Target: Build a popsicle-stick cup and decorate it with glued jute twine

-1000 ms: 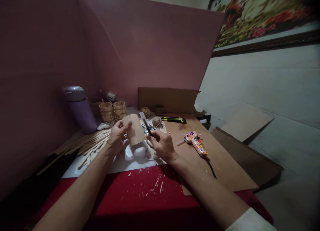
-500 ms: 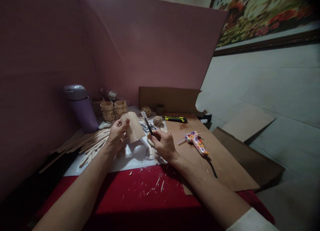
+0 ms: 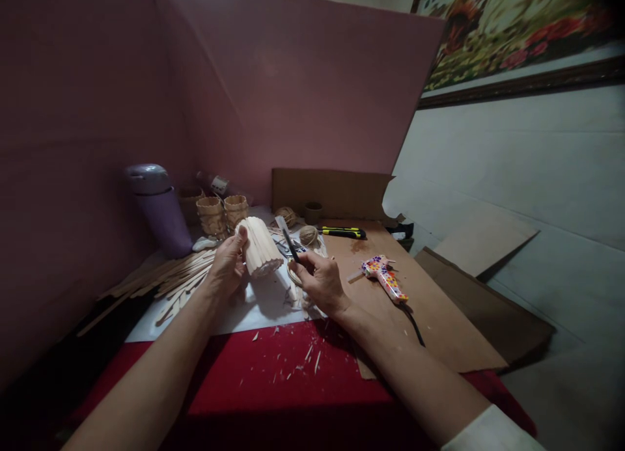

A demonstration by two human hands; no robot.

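Observation:
My left hand (image 3: pixel 226 263) is closed round a small pale cup made of wooden sticks (image 3: pixel 258 245), held tilted above the white sheet (image 3: pixel 263 304). My right hand (image 3: pixel 319 282) grips a dark-handled blade tool (image 3: pixel 288 239), probably scissors or a knife, its tip pointing up just right of the cup. A heap of loose wooden sticks (image 3: pixel 168 278) lies left of my left hand.
A purple flask (image 3: pixel 159 210) and two finished stick cups (image 3: pixel 222 214) stand at the back left. Twine balls (image 3: pixel 307 234), a yellow-black utility knife (image 3: pixel 342 232) and a flowered glue gun (image 3: pixel 383 278) lie on brown cardboard (image 3: pixel 430 314). Wood shavings litter the red cloth (image 3: pixel 288 379).
My left hand has turned the stick cup, so its ribbed side and rim now face me. The right hand with the blade has barely moved.

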